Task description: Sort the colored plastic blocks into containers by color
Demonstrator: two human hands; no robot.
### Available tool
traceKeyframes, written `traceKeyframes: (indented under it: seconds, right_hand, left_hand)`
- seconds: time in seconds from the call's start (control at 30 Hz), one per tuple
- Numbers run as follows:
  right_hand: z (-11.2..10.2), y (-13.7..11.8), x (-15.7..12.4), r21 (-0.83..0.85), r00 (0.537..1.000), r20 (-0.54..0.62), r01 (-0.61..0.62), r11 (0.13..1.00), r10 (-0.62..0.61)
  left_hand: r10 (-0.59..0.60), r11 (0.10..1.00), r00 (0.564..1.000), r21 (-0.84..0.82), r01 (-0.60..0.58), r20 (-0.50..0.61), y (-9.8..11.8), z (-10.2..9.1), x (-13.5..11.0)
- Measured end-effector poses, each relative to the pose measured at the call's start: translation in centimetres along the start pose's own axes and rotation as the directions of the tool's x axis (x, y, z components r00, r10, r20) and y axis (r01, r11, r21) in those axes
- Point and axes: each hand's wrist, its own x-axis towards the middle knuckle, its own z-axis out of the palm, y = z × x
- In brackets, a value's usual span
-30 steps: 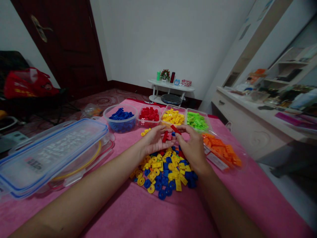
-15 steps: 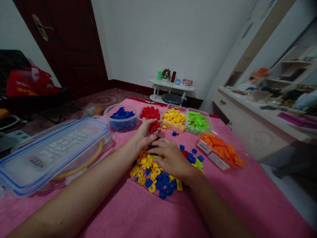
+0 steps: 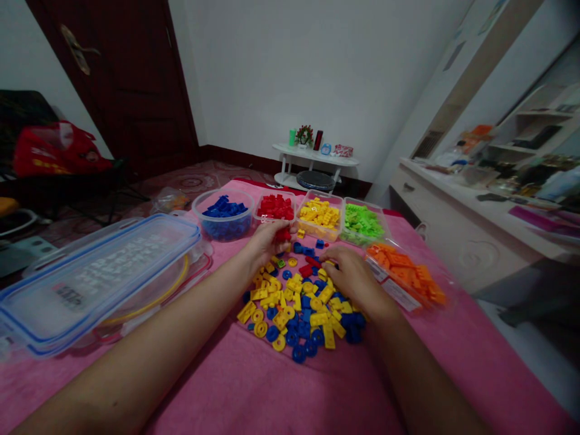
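Head view: left hand grips red bricks near five tubs; right hand on the pile, grip unclear.

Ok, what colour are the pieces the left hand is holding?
Red; the left hand grips red pieces, clearest in the head view.

White walls, dark wooden door, low white table.

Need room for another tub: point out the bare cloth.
Bare pink cloth: between left forearm and right forearm, nearer than the brick pile; also right of that forearm, below the orange tray. Crowded: the tub row behind and the lidded box.
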Motion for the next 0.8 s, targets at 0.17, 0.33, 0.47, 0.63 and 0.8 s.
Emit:
traceKeyframes:
  seconds: [0.17,0.33,0.47,0.63,0.8]
  right_hand:
    - [-0.3,-1.3,-0.1,0.023,0.991,-0.028,0.132,0.991,-0.131]
    - [1.2,-2.6,-0.4,0.023,0.978,0.043,0.204,0.979,-0.205]
    - [1.7,-2.6,-0.5,0.013,0.985,0.029,0.167,0.986,-0.168]
    - [0.3,-2.8,-0.2,0.134,0.984,-0.166,0.094,0.986,-0.071]
    - [-0.5,-3.2,0.2,0.309,0.933,-0.357,0.164,0.937,-0.046]
  left_hand:
    - [0.157,0.932,0.986,0.320,-0.169,0.061,-0.6,0.4,-0.6]
    - [0.052,0.963,0.992,0.256,-0.080,0.113,-1.1,0.8,-0.9]
    - [-0.086,0.990,0.991,0.122,0.073,0.104,-1.1,1.1,-0.9]
    - [-0.160,0.987,0.985,-0.003,0.161,0.071,-1.3,1.3,-0.9]
    - [-0.252,0.967,0.942,0.020,0.254,0.222,-2.2,1.6,-1.2]
